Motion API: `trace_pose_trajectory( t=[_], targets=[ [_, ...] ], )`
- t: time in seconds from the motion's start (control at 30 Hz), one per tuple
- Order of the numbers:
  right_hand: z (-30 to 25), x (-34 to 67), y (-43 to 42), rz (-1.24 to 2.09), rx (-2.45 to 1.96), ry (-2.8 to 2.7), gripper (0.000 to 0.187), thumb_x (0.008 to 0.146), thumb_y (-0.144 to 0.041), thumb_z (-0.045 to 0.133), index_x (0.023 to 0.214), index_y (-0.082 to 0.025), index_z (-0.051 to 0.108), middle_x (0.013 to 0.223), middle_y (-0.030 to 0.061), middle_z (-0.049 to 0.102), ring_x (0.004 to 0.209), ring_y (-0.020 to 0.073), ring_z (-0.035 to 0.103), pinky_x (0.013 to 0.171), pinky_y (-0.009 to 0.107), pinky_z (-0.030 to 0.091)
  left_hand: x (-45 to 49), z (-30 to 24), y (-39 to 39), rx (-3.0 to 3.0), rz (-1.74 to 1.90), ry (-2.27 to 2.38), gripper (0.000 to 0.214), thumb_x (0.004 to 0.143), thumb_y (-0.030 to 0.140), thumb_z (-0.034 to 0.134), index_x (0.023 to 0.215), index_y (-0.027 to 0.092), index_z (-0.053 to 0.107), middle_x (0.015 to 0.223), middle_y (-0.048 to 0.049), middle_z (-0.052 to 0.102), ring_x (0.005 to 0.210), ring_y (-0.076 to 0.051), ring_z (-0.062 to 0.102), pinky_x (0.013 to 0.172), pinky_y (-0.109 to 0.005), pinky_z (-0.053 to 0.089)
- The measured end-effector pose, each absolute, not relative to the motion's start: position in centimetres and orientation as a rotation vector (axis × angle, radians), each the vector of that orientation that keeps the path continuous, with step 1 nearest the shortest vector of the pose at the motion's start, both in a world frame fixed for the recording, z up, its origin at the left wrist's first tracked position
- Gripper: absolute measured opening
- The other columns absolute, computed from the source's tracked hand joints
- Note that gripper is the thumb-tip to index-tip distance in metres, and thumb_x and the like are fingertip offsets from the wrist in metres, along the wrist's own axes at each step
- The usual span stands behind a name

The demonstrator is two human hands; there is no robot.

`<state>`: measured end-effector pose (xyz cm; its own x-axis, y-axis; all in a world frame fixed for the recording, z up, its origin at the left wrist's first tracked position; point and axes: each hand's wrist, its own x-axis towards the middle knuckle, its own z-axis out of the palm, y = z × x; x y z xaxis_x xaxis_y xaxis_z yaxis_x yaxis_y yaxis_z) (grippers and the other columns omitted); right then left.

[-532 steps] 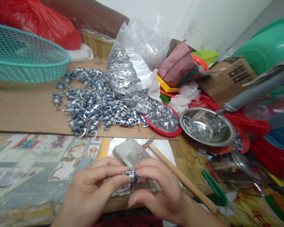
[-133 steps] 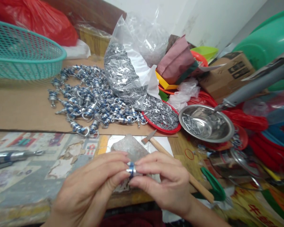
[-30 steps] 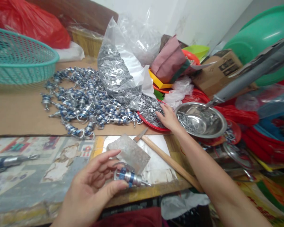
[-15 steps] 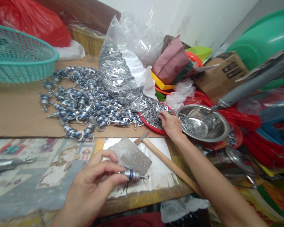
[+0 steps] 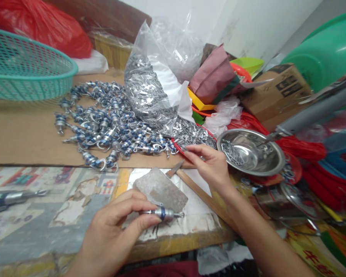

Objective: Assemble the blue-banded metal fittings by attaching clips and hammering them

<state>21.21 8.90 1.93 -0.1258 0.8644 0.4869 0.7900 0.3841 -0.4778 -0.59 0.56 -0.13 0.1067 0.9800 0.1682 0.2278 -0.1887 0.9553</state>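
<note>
a worn wooden table (image 5: pixel 173 246), covered in peeling printed paper (image 5: pixel 98 207) and flat brown cardboard (image 5: pixel 23 134), sits below a smudged white wall (image 5: pixel 219 23). the left hand (image 5: pixel 115 223) pinches a shiny, rounded metal part (image 5: pixel 167 214) with blue bands and a ringed tip, near a rough grey stone (image 5: pixel 161 188). the right hand (image 5: pixel 212 167), fingertips together, is by a red plate (image 5: pixel 177 148) of flat clips (image 5: pixel 193 132); whether it grips one, i cannot tell.
</note>
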Motion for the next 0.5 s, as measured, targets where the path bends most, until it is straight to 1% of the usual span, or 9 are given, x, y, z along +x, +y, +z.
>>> trace_pose_trajectory(
  t=[0.03, 0.07, 0.1, 0.17, 0.23, 0.3, 0.37, 0.5],
  targets=[
    [2.5, 20.1, 7.4, 0.227, -1.339, -1.971, 0.011, 0.081, -0.017, 0.06, 0.086, -0.018, 0.07, 0.082, 0.0019, 0.071, 0.073, 0.0121, 0.066, 0.069, 0.022, 0.052, -0.7, -0.3, 0.5, 1.56, 1.15, 1.259, 0.012, 0.065, 0.019, 0.071, 0.071, 0.029, 0.073, 0.066, 0.0051, 0.071, 0.063, -0.011, 0.065, 0.062, -0.014, 0.049],
    [3.0, 19.1, 6.0, 0.391, -1.186, -2.023, 0.011, 0.081, -0.013, 0.06, 0.084, -0.015, 0.07, 0.079, 0.0034, 0.071, 0.073, 0.0121, 0.065, 0.069, 0.022, 0.052, -0.7, -0.5, 0.4, 1.551, 1.143, 1.301, 0.016, 0.064, 0.022, 0.073, 0.078, 0.029, 0.072, 0.067, 0.0058, 0.071, 0.062, -0.011, 0.065, 0.064, -0.015, 0.05],
    [3.4, 18.2, 4.8, 0.486, -1.06, -2.063, 0.012, 0.08, -0.009, 0.059, 0.084, -0.013, 0.07, 0.077, 0.0049, 0.071, 0.072, 0.0121, 0.065, 0.068, 0.021, 0.052, -0.8, -0.7, 0.3, 1.536, 1.139, 1.342, 0.022, 0.064, 0.025, 0.074, 0.085, 0.03, 0.072, 0.067, 0.0062, 0.071, 0.062, -0.011, 0.065, 0.066, -0.016, 0.05],
    [3.9, 16.9, 2.9, 0.601, -0.877, -2.102, 0.016, 0.079, -0.001, 0.055, 0.082, -0.007, 0.07, 0.077, 0.0092, 0.07, 0.074, 0.0132, 0.065, 0.068, 0.022, 0.052, -0.9, -0.9, 0.0, 1.511, 1.139, 1.405, 0.031, 0.063, 0.031, 0.075, 0.093, 0.03, 0.07, 0.071, 0.006, 0.072, 0.065, -0.013, 0.066, 0.071, -0.019, 0.051],
    [3.9, 16.4, 2.0, 0.631, -0.826, -2.084, 0.019, 0.077, 0.004, 0.053, 0.08, -0.005, 0.07, 0.077, 0.0121, 0.07, 0.074, 0.0134, 0.065, 0.068, 0.02, 0.052, -0.8, -0.9, -0.2, 1.492, 1.156, 1.436, 0.033, 0.06, 0.036, 0.075, 0.093, 0.031, 0.072, 0.076, 0.005, 0.074, 0.069, -0.015, 0.067, 0.076, -0.022, 0.051],
    [3.6, 16.2, 1.7, 0.668, -0.83, -2.023, 0.02, 0.076, 0.004, 0.054, 0.076, -0.005, 0.071, 0.076, 0.0122, 0.071, 0.073, 0.0125, 0.066, 0.068, 0.018, 0.053, -0.5, -0.6, -0.3, 1.452, 1.213, 1.441, 0.031, 0.059, 0.036, 0.076, 0.09, 0.033, 0.074, 0.075, 0.0053, 0.075, 0.068, -0.015, 0.066, 0.074, -0.023, 0.051],
    [3.4, 16.3, 1.6, 0.73, -0.836, -1.947, 0.021, 0.075, 0.005, 0.054, 0.073, -0.008, 0.071, 0.074, 0.0105, 0.071, 0.071, 0.0118, 0.067, 0.069, 0.016, 0.053, -0.1, -0.2, -0.4, 1.411, 1.28, 1.407, 0.029, 0.059, 0.032, 0.076, 0.088, 0.036, 0.074, 0.07, 0.0063, 0.073, 0.065, -0.015, 0.065, 0.069, -0.022, 0.051],
    [3.2, 16.3, 1.1, 0.877, -0.83, -1.839, 0.024, 0.074, 0.005, 0.055, 0.071, -0.012, 0.071, 0.073, 0.0087, 0.073, 0.07, 0.0138, 0.069, 0.068, 0.02, 0.056, 0.2, 0.4, -0.4, 1.422, 1.285, 1.259, 0.023, 0.063, 0.021, 0.072, 0.078, 0.039, 0.076, 0.066, 0.0063, 0.071, 0.063, -0.014, 0.064, 0.061, -0.019, 0.048]
  ],
)
